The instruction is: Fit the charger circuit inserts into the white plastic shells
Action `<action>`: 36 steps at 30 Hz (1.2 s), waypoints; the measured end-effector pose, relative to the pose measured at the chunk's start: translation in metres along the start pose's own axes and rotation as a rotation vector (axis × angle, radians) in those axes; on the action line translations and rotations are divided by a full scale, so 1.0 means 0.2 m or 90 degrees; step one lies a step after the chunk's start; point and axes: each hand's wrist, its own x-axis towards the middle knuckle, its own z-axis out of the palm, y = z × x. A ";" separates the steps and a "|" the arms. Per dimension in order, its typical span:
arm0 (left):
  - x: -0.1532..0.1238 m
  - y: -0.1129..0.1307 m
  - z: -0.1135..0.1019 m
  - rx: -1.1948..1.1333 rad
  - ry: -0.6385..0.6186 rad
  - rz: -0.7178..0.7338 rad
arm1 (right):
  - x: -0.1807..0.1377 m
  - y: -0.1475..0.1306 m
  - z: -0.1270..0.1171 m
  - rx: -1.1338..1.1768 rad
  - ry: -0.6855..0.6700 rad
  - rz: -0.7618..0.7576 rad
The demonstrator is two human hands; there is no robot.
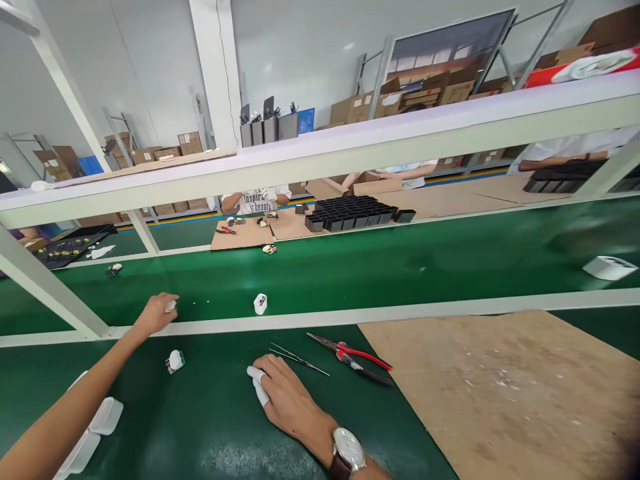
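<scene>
My left hand (157, 315) reaches over the rail onto the far green strip. Its fingers are curled together around a small white patch, which could be a held part or a finger cover. Below it on the table lies a small circuit board with a white domed top (175, 361). My right hand (285, 393), with white covers on two digits, rests palm down on the green table, holding nothing. Just past its fingertips lie metal tweezers (300, 360). Beside them are red-and-black long-nose pliers (350, 355), jaws pointing left. A white housing (261, 304) stands on the far strip.
A worn brown board (500, 393) covers the right side. White trays (106, 416) sit under my left forearm. A pale rail (320, 323) and an upright post (55, 287) border the strip. Beyond are black boxes (350, 212) and co-workers; another white part (610, 268) lies right.
</scene>
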 end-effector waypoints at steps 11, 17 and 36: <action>-0.65 0.67 0.03 -0.353 -0.064 0.292 | -0.03 0.17 -0.08 -0.236 0.055 0.140; -0.79 0.27 -0.30 -0.328 0.190 0.040 | -0.03 0.07 -0.05 -0.098 0.068 0.023; -1.09 0.16 -0.03 -0.191 0.097 0.149 | 0.19 -0.11 0.08 0.155 -0.048 -0.064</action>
